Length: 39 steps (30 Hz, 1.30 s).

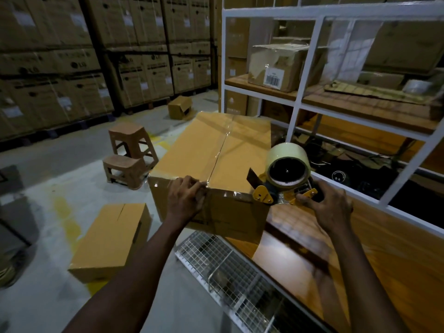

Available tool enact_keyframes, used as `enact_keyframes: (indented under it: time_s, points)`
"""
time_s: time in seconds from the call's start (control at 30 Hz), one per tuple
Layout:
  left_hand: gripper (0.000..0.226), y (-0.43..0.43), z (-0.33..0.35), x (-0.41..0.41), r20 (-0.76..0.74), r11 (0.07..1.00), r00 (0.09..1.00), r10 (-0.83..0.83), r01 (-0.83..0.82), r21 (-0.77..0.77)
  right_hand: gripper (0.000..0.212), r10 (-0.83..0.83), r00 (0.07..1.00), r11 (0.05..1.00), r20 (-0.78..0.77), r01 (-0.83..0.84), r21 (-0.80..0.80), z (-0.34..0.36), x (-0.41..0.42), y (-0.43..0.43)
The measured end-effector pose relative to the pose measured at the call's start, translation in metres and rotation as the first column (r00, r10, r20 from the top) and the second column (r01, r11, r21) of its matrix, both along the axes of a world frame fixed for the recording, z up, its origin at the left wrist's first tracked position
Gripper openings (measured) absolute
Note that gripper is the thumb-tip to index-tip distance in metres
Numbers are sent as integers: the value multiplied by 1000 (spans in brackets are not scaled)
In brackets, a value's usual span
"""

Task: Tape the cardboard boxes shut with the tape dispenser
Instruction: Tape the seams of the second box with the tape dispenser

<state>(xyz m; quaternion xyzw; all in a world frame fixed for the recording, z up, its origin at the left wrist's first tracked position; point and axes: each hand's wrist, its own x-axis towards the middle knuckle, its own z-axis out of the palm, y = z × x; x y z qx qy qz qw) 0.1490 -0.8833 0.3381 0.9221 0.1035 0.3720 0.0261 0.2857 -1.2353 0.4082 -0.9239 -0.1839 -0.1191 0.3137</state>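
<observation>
The box (192, 150) lies on the table (384, 236). Shiny tape (222, 143) runs along its top seam. The left hand (185, 200) grips the box's near edge with bent fingers, right at the seam. The right hand (331, 207) holds the dispenser (286, 171), which touches the box's near right corner.

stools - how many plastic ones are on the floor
2. The taller stool stands on the floor left of the box being taped; the shorter stool sits just in front of it, nearer the camera. More could be hidden from view.
</observation>
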Motion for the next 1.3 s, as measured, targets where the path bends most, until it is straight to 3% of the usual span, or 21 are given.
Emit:
enact_keyframes:
  time_s: [0.17, 0.4, 0.7, 0.83, 0.93, 1.1, 1.3]
  points:
    - [57, -56, 4, 20, -92, 987, 985, -146, 150, 49, 76, 32, 999, 999, 15, -32, 10, 3, -1, 0]
    - [33, -78, 7, 40, -67, 986, 993, -102, 110, 122, 53, 36, 999, 999, 13, -36, 39, 4, -8, 2]
    - [39, -71, 4, 36, -93, 992, 991, -99, 106, 75, 67, -42, 998, 996, -36, 44, 77, -16, -11, -34]
    - [39, -34, 6, 18, -93, 997, 994, -64, 67, 40, 58, 108, 987, 973, -123, -80, 217, -23, -24, 3]
    - [43, -14, 7, 4, -91, 999, 995, -49, 50, 5, 48, 94, 990, 982, -104, -75, 174, -23, -38, 29]
    - [40, -35, 11, 9, -86, 981, 982, -171, 177, 78, 60, 103, 989, 984, -110, -85, 159, -20, -41, 36]
    - [36, -37, 8, 11, -61, 993, 994, -87, 92, 81, 58, 72, 993, 986, -89, -57, 154, -19, -47, 35]
